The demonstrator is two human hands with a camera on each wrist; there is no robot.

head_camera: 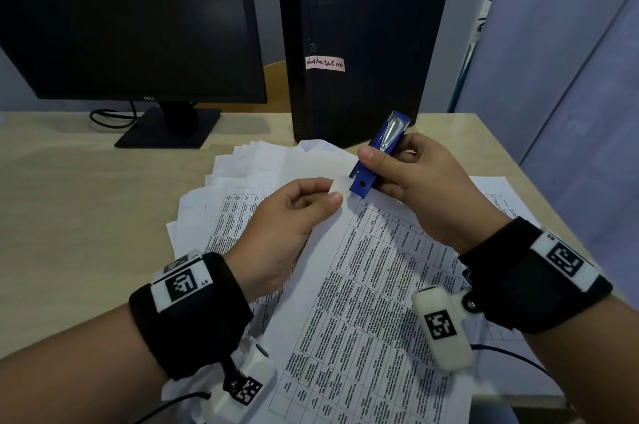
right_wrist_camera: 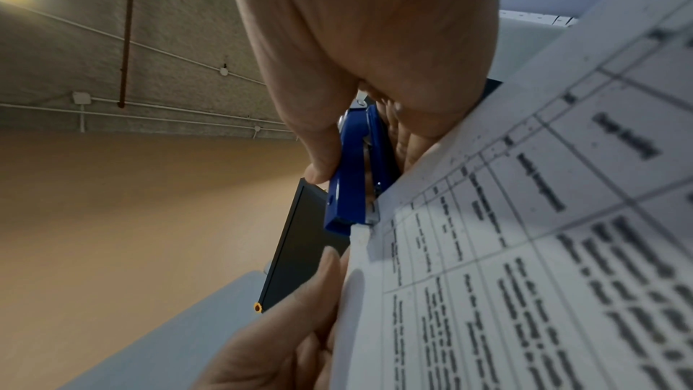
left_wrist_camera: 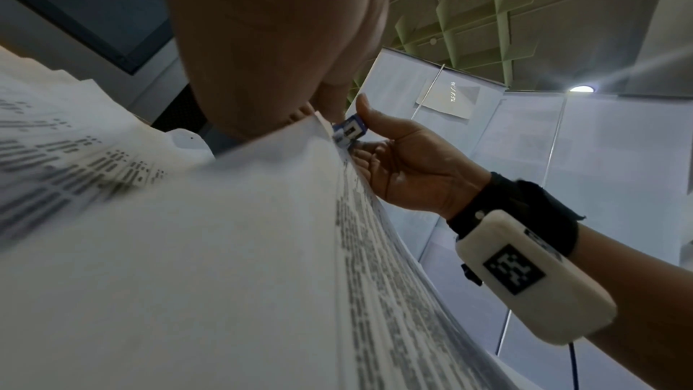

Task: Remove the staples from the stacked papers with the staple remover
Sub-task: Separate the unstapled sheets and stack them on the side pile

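My left hand [head_camera: 297,205] pinches the lifted top corner of a printed, stapled paper set [head_camera: 359,285] between thumb and fingers. My right hand [head_camera: 411,178] grips a blue staple remover [head_camera: 375,155], thumb on its left side, fingers behind. The tool's lower tip meets the paper corner right beside my left thumb. In the right wrist view the blue staple remover [right_wrist_camera: 356,183] touches the corner of the paper set [right_wrist_camera: 525,248]. In the left wrist view the tool's tip [left_wrist_camera: 349,131] shows at the paper's edge. The staple itself is not visible.
More loose sheets [head_camera: 249,174] lie fanned out on the wooden desk [head_camera: 86,198] under the held set. A black monitor [head_camera: 128,18] stands at the back left, a black computer tower [head_camera: 359,56] behind the hands. A grey partition [head_camera: 553,60] borders the desk's right side.
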